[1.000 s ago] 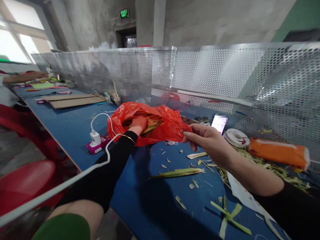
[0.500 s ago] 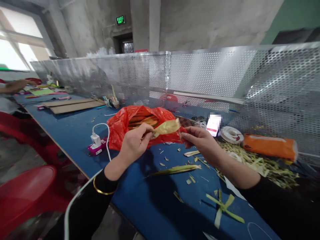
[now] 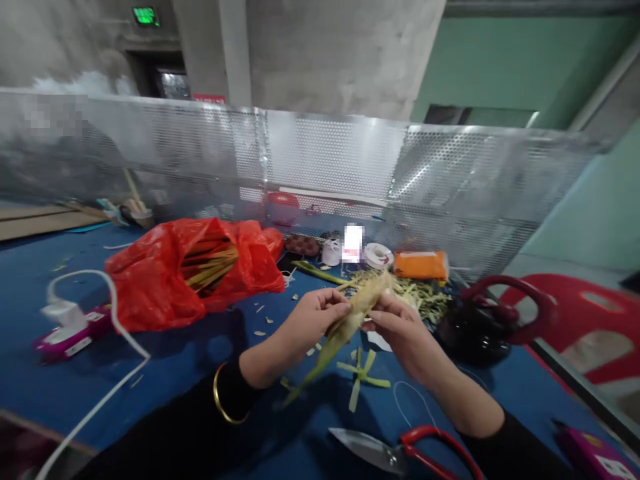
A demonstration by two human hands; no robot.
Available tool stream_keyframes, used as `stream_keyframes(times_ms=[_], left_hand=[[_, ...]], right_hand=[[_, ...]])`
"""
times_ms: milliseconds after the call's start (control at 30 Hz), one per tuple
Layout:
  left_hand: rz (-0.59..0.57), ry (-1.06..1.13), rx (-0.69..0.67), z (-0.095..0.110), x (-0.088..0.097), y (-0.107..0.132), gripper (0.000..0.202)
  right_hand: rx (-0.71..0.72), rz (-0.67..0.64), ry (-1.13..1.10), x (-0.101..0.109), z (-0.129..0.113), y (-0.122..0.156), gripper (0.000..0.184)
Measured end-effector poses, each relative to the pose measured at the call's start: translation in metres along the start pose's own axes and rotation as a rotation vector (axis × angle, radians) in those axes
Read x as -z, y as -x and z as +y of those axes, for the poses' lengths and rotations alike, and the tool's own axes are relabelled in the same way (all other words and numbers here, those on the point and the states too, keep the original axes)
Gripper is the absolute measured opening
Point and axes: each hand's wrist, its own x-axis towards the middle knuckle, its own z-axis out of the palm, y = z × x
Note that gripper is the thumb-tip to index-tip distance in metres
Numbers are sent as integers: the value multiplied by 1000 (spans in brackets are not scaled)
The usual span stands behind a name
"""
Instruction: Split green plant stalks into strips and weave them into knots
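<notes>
A long plant leaf, pale yellow at its upper end and green toward its tapering tip, hangs slanted over the table. My left hand pinches it from the left, thumb and fingers closed on its middle. From the right, my right hand grips it near the pale, broad end; some of its fingertips are hidden behind the leaf. Below them on the blue table lies a small cross of knotted green strips. Nearer to me, scissors with red handles lie with their blades toward the left.
On the left, a red plastic bag holds several long brown strips, beside a purple power strip with a white cable. Behind my hands are shredded strips, a lit phone, a tape roll and an orange packet. A dark kettle stands right.
My view has turned right and down. Both hands have left the red bag and hold a longer, green-tipped leaf over the table. The green leaf that lay on the table is gone from its spot.
</notes>
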Motion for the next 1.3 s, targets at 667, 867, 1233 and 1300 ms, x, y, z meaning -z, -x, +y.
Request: stream_keyframes(times_ms=[667,867,1233,1300], left_hand=[[-78,-339,105,-31,-2,-34,26],[-59,-375,147,-26,1,-34,21],[-57,-437,156,-22,3,-32,17],[-69,-437,151,-21,4,-32,19]], right_hand=[[96,416,84,33,24,-22,21],[119,485,81,44,23,-25,18],[73,335,244,54,20,-25,22],[33,268,285,57,18,-24,22]])
